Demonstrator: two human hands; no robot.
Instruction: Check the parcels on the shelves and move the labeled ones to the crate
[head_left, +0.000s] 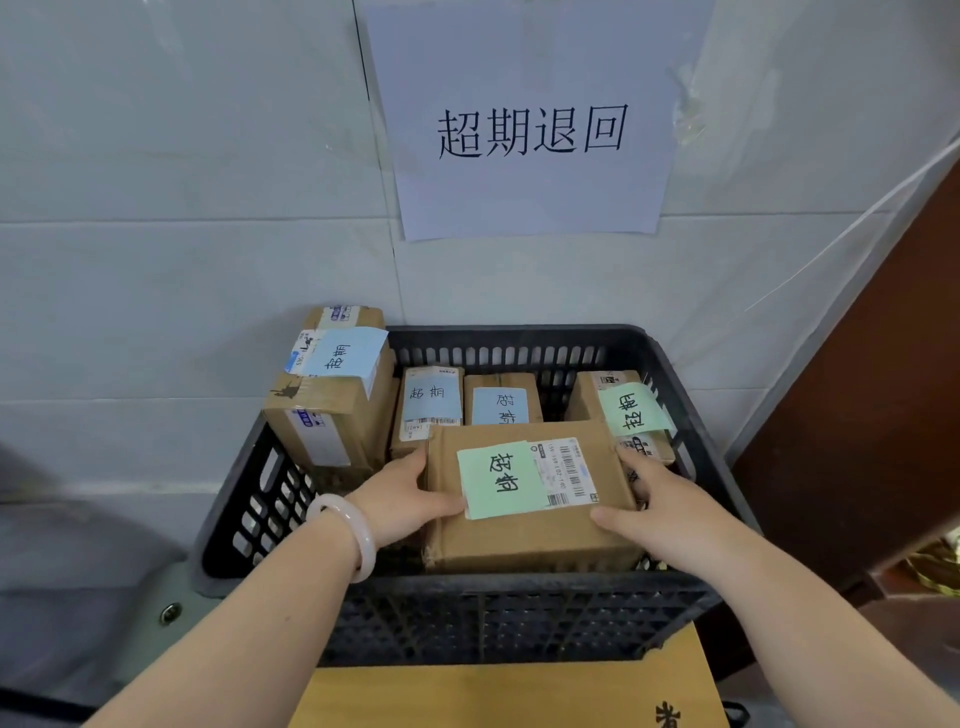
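Observation:
A black plastic crate (519, 613) stands against a tiled wall. Both my hands hold one cardboard parcel (530, 540) with a green handwritten label (501, 480), low inside the crate's front. My left hand (405, 499), with a pale bangle on its wrist, grips the parcel's left side. My right hand (660, 506) grips its right side, thumb on top. Several other labeled parcels stand in the crate: a tall one at the left (332, 400) and two small ones at the back (431, 405) (501, 402) with blue labels, one at the right (623, 410) with a green label.
A white paper sign (530, 130) with black characters is taped to the wall above the crate. A brown wooden panel (872, 415) stands to the right. The crate rests on a yellow cardboard surface (509, 696). A grey surface (78, 571) lies to the left.

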